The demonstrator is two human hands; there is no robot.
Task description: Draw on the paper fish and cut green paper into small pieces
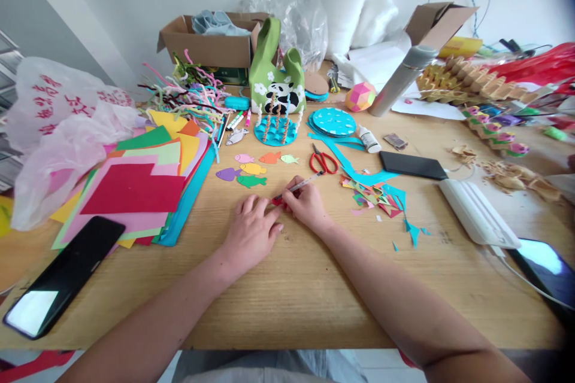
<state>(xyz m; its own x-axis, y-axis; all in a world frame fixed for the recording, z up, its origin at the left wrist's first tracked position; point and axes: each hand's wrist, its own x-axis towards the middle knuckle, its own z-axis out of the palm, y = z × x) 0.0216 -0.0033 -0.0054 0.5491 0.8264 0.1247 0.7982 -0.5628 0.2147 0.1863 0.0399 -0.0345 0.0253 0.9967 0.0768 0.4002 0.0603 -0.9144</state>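
Bare forearms (171,305) reach up from the bottom edge in the head view, over a wooden table (305,305). Left hand (252,230) palm down, fingers loosely spread, fingertips right at a small red paper piece (277,200); cannot tell how firmly it presses. Right hand (308,203) pinches a slim pen (308,181) between thumb and fingers, its tip at the red piece, tail slanting up to the right. Red piece lies flat on the table between the two hands, mostly covered by fingers. Just beyond: six cut paper fish (251,181) in purple, pink, orange, yellow and two greens. Red-handled scissors (322,159) lie beyond the right hand, blades pointing away. Colored paper scraps (375,194) sit to the right, near a black slab (413,164) and a white power bank (478,212). Left side: stacked colored sheets (135,188), black phone (67,275) overlapping their near edge. Farther back: blue round stand with twisted posts (275,134), green panda bag (265,69) behind it, patterned blue discs (335,121), white glue bottle (369,139), faceted ball (360,97), tilted gray flask (399,82).
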